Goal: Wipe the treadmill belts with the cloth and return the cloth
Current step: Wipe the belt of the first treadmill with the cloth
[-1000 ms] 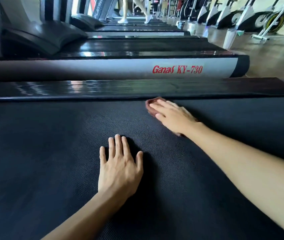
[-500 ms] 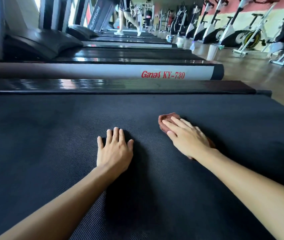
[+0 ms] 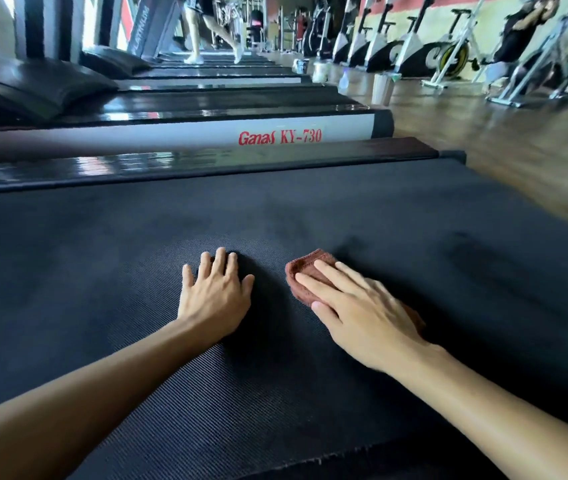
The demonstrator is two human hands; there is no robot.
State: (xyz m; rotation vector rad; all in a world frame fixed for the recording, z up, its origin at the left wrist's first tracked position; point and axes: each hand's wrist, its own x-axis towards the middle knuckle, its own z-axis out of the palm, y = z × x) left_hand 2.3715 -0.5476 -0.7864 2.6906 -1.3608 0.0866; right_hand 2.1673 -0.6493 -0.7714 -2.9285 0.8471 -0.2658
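A black ribbed treadmill belt (image 3: 102,271) fills most of the view. A small reddish-brown cloth (image 3: 301,271) lies on it right of centre. My right hand (image 3: 358,306) presses flat on the cloth with straight fingers and covers most of it. My left hand (image 3: 215,296) rests flat on the bare belt just left of the cloth, fingers spread, holding nothing.
A glossy black side rail (image 3: 206,164) borders the belt's far edge. Beyond it stands a grey treadmill marked Ganas KY-730 (image 3: 279,137), then more treadmills with a person's legs (image 3: 213,32) on one. Wooden floor (image 3: 518,150) and exercise bikes (image 3: 448,53) lie right.
My right hand has slid the cloth back from the belt's far edge toward me. My left hand stays flat on the belt. The view has pulled back, showing more floor.
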